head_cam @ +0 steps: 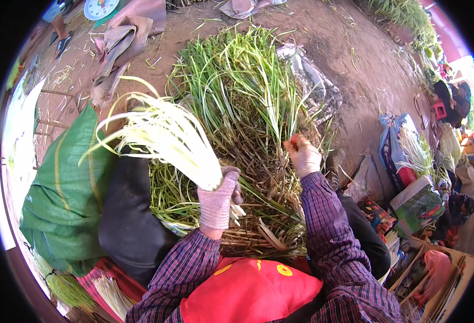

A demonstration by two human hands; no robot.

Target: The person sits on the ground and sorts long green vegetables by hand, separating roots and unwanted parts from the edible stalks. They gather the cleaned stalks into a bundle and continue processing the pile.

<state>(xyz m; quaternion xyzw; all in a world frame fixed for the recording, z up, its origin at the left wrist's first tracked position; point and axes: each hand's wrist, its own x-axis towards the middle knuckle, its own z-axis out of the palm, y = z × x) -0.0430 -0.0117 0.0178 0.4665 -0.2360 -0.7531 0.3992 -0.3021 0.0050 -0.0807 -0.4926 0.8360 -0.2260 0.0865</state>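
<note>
My left hand (219,198), in a pale knitted glove with dark fingers, is closed around a thick bunch of blanched, chive-like stalks (180,149). The white stem ends stick out below the fist, and the yellowish leaves fan up and left. My right hand (303,156), also in a pale glove, is at the right side of a large heap of green leafy stalks (237,80). Its fingers are curled beside the green leaves; whether they grip a stalk is not clear. Brown, dry roots and husks (257,161) cover the near part of the heap.
A full green woven sack (69,189) leans at my left. Crumpled plastic sheeting (309,80) lies behind the heap. A dial scale (101,7) and a person's sandalled foot (63,43) are at far left. Bags (398,149) of stalks and a wooden box (457,278) line the right.
</note>
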